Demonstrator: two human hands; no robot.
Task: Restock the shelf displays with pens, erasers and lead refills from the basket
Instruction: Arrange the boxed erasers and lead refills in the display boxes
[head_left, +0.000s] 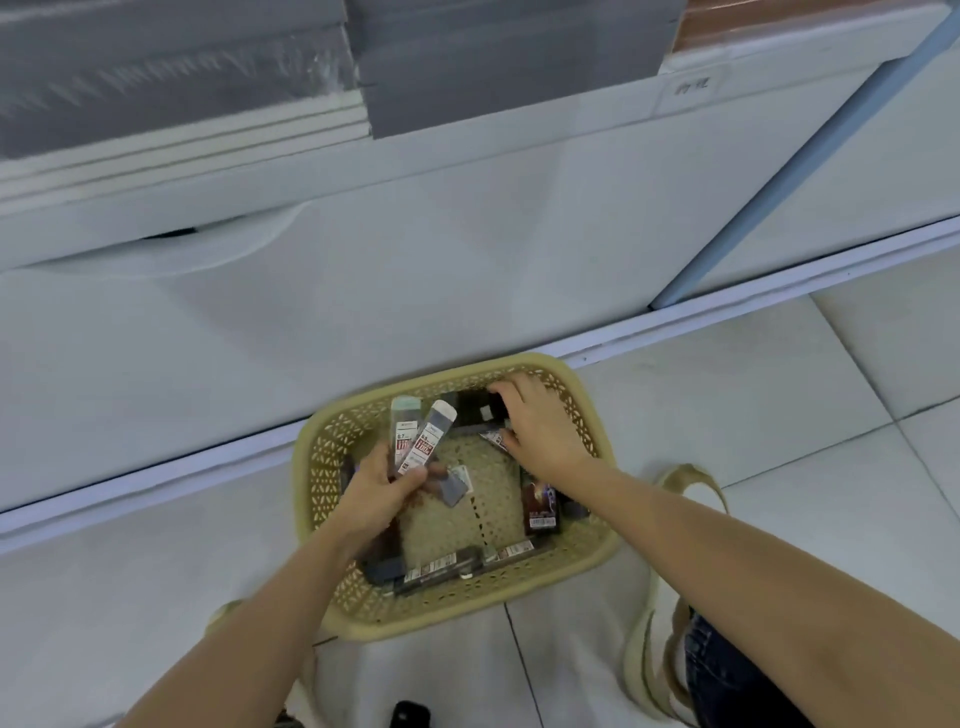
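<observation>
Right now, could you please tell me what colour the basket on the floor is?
The basket is tan-yellow with latticed walls, clearest in the head view.

Left forearm (270, 613) and right forearm (727, 561) are bare; trousers (727, 680) are dark blue denim.

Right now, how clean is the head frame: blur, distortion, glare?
Head view: soft even light, no hard shadows or glare. Wide-angle bend bows the shelf edge. Motion blur smears the grey stacks top left and the shelf tag; basket and the lead refill tubes in the left hand are sharper, size print partly readable.
</observation>
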